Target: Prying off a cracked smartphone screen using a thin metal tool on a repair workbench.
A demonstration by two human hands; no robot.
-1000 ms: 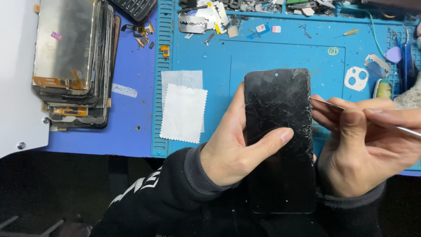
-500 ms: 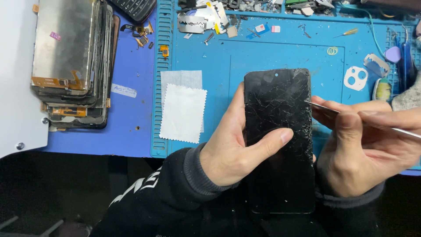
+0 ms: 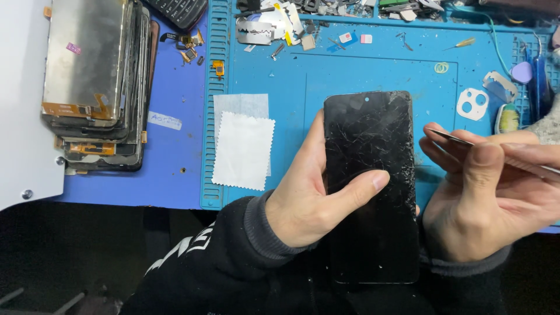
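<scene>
Left hand [image 3: 309, 201] grips cracked black phone [image 3: 370, 175], right hand [image 3: 490, 192] w/ thin tool [image 3: 452, 139].

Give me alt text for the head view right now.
The left hand grips a cracked black phone over a blue work mat while the right hand holds a thin metal tool near its right edge. White wipes lie left.

Place: a phone repair workshop — a bench set up for small electronics.
Surface: a blue silicone work mat [image 3: 373, 76] with moulded compartments.
Stock: a stack of detached grey display panels [image 3: 96, 81] with orange flex cables.
Clutter: small loose parts and metal scraps [image 3: 326, 17] — strewn along the mat's far edge.
</scene>
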